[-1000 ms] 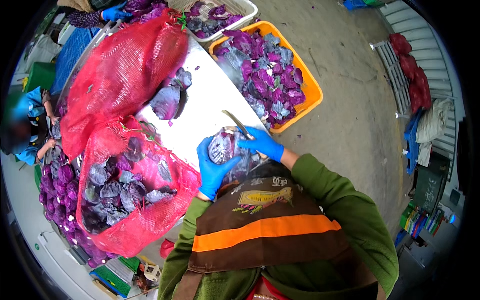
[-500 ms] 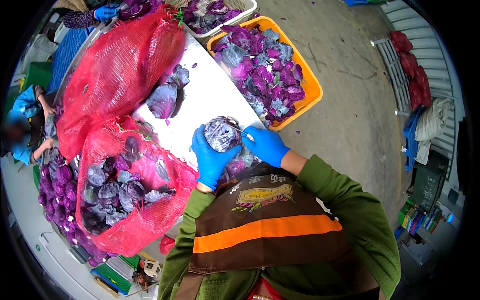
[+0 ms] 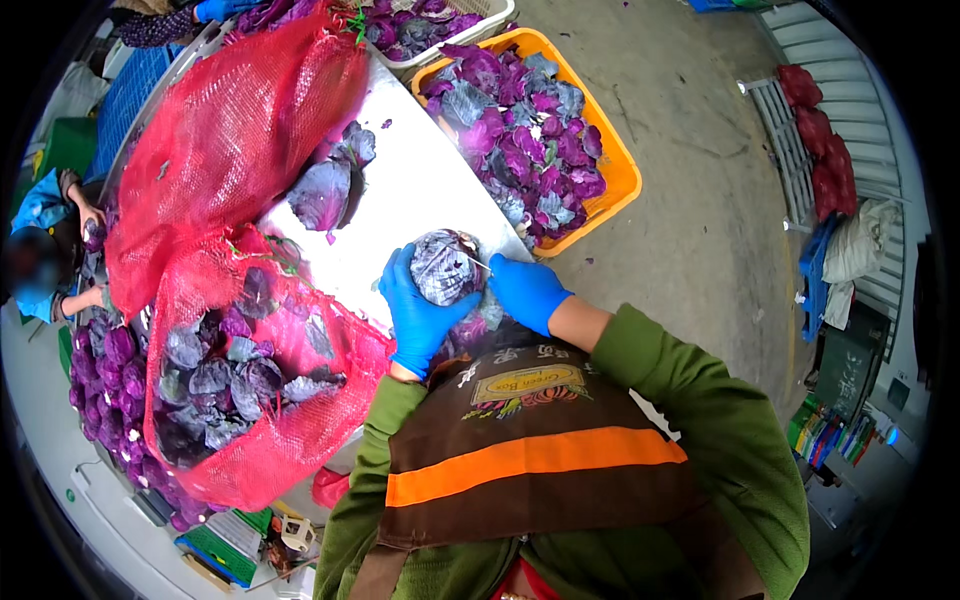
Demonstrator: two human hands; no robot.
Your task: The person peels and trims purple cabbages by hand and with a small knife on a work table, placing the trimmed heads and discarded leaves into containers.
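My nearer left hand [image 3: 416,315] is cupping the round cabbage [image 3: 440,268] at its one o'clock, while my right hand [image 3: 529,294] is gripping a knife [image 3: 480,264] pointing toward ten.

Beyond the cabbage [image 3: 438,266], the bench [image 3: 415,175] offers passage; red mesh bags [image 3: 230,140] block its left, an orange crate [image 3: 621,168] its right.

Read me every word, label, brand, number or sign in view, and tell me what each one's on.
Brown cloth apron with an orange band: gold, rectangular printed emblem with lettering, which I won't copy out.
Same apron, above the emblem: white printed characters, foreshortened by the cloth's curve; not copied either.
Dark green rectangular board at far right: pale marks like writing, too small and blurred to read.
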